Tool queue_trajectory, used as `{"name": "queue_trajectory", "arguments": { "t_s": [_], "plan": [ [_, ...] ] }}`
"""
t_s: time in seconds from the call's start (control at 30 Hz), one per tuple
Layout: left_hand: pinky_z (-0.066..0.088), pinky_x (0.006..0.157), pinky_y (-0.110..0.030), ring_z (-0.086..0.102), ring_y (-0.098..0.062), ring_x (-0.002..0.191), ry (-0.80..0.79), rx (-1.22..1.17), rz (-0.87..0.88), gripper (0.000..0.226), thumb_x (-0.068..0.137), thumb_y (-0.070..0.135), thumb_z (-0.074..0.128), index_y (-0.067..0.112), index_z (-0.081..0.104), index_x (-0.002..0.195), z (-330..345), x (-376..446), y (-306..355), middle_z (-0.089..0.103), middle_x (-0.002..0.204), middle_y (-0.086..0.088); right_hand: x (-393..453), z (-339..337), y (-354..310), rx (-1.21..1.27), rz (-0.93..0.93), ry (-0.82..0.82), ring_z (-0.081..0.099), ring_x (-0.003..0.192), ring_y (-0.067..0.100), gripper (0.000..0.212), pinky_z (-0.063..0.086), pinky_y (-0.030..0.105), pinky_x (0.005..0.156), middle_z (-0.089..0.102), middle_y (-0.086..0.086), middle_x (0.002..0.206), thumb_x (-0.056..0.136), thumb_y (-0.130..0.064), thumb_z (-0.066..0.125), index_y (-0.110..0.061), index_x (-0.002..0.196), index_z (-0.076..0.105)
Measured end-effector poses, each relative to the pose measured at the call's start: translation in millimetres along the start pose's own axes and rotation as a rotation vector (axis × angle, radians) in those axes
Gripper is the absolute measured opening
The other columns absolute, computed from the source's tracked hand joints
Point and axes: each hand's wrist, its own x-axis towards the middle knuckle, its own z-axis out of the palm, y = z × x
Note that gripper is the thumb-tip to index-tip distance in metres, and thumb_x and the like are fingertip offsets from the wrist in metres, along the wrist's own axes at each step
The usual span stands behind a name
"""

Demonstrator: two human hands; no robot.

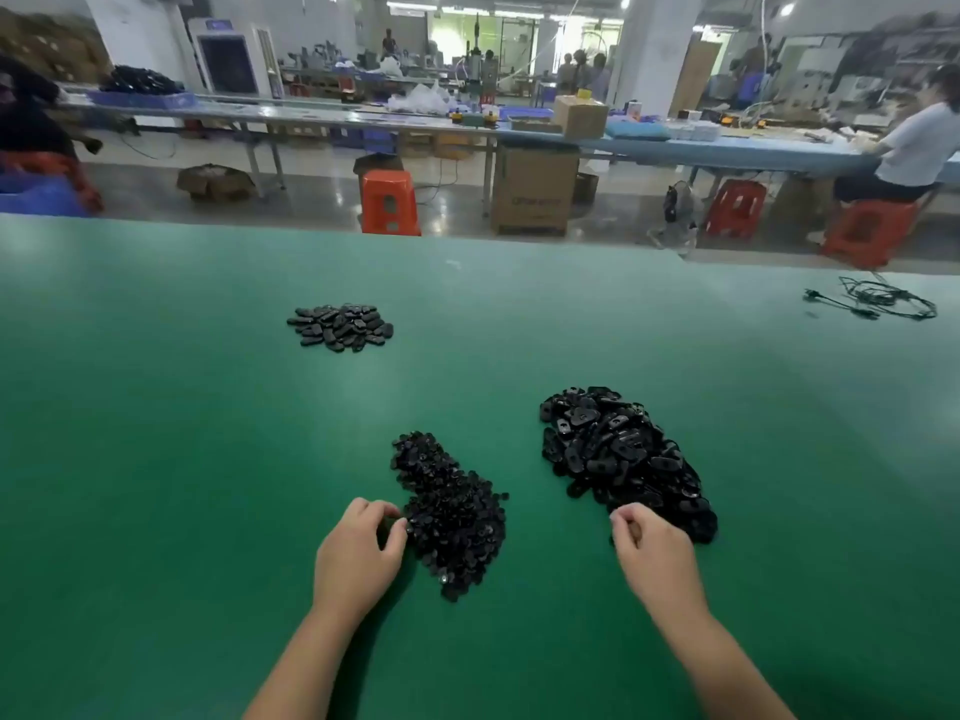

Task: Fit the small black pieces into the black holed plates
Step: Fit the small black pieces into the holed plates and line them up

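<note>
hands | left (358, 550) curled, fingertips in small pieces (452, 511) | right (652, 548) curled at holed plates (623, 454), grip unclear

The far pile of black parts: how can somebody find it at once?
On the green table lie three black piles. Two sit near the hands; the far pile lies alone beyond the left hand. It is the smallest and flattest, and nothing touches it.

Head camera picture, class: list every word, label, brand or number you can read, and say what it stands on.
No text here can be read for certain.
Cardboard box under the far bench: a dark printed word on its front, too blurred to read.
Tall grey machine at the back: a blue label at its top, too small to read.
Black parts on the green table: no lettering visible.
</note>
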Motion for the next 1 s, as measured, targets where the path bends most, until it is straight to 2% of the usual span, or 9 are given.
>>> {"name": "queue_trajectory", "arguments": {
  "t_s": [0.07,0.13,0.23,0.37,0.53,0.67,0.8,0.87,1.0],
  "plan": [
    [0.051,0.056,-0.022,0.056,0.003,0.064,-0.002,0.004,0.002,0.005,0.095,0.042,0.06,0.038,0.062,0.094,-4.6,0.0,1.9,0.054,0.088,0.021,7.0,-17.1,2.2,-0.149,0.061,-0.012,0.053,0.047,0.001,0.014,0.031,0.019,0.04,0.061,-0.015,0.061,0.101,-0.023,0.056,-0.031,0.094,0.066],
    [0.05,0.056,-0.022,0.056,0.003,0.066,-0.007,-0.011,-0.006,0.005,0.095,0.041,0.06,0.037,0.062,0.093,-6.0,-1.4,2.4,0.054,0.088,0.021,13.4,-31.1,5.4,-0.253,0.091,-0.032,0.057,0.052,0.003,0.017,0.033,0.023,0.043,0.062,-0.015,0.063,0.098,-0.024,0.054,-0.034,0.1,0.067],
    [0.043,0.055,-0.019,0.056,0.005,0.069,0.013,-0.033,-0.015,0.004,0.095,0.034,0.061,0.034,0.064,0.092,-6.2,-1.4,4.5,0.055,0.088,0.021,15.0,-32.0,8.7,-0.338,0.057,-0.134,0.059,0.06,0.002,0.018,0.036,0.022,0.046,0.064,-0.018,0.07,0.096,-0.032,0.055,-0.038,0.106,0.068],
    [0.039,0.056,-0.018,0.055,0.005,0.072,0.013,-0.054,-0.047,0.007,0.095,0.026,0.061,0.032,0.064,0.093,-7.4,-1.7,4.5,0.056,0.088,0.021,13.5,-22.0,10.4,-0.414,-0.042,-0.21,0.057,0.072,0.004,0.024,0.042,0.023,0.057,0.063,-0.018,0.091,0.097,-0.047,0.058,-0.039,0.119,0.066],
    [0.039,0.056,-0.019,0.056,0.003,0.069,0.01,-0.059,-0.062,0.009,0.095,0.023,0.061,0.03,0.066,0.093,-7.8,-1.8,4.0,0.057,0.088,0.021,12.7,-14.2,11.2,-0.445,-0.085,-0.215,0.061,0.08,0.008,0.025,0.047,0.024,0.064,0.053,-0.016,0.094,0.096,-0.052,0.06,-0.039,0.114,0.07],
    [0.035,0.053,-0.017,0.055,0.002,0.064,0.017,-0.052,-0.056,0.011,0.095,0.022,0.061,0.03,0.066,0.09,-7.9,-2.2,4.5,0.057,0.085,0.02,14.2,-12.5,13.2,-0.474,-0.117,-0.242,0.064,0.087,0.01,0.033,0.046,0.025,0.067,0.054,-0.015,0.1,0.095,-0.053,0.061,-0.035,0.122,0.065],
    [0.034,0.052,-0.017,0.054,0.002,0.062,0.005,-0.029,-0.053,0.013,0.096,0.022,0.06,0.032,0.065,0.088,-8.6,-2.1,5.3,0.056,0.084,0.021,21.1,-11.8,9.4,-0.505,-0.137,-0.273,0.065,0.099,0.015,0.031,0.05,0.029,0.077,0.061,-0.01,0.116,0.099,-0.044,0.059,-0.028,0.125,0.064],
    [0.033,0.05,-0.017,0.054,0.001,0.06,0.001,-0.015,-0.055,0.013,0.096,0.023,0.06,0.032,0.066,0.088,-9.1,-2.0,6.3,0.056,0.084,0.021,23.5,-11.6,6.1,-0.528,-0.156,-0.272,0.066,0.097,0.016,0.024,0.052,0.03,0.079,0.06,-0.008,0.114,0.099,-0.038,0.057,-0.026,0.118,0.066],
    [0.033,0.049,-0.017,0.053,0.0,0.056,-0.004,-0.012,-0.055,0.014,0.096,0.023,0.059,0.032,0.066,0.088,-9.6,-1.6,6.6,0.057,0.083,0.02,25.3,-10.7,0.8,-0.571,-0.201,-0.253,0.065,0.086,0.017,0.018,0.052,0.029,0.072,0.055,-0.005,0.107,0.1,-0.033,0.054,-0.023,0.108,0.066]
  ]
}}
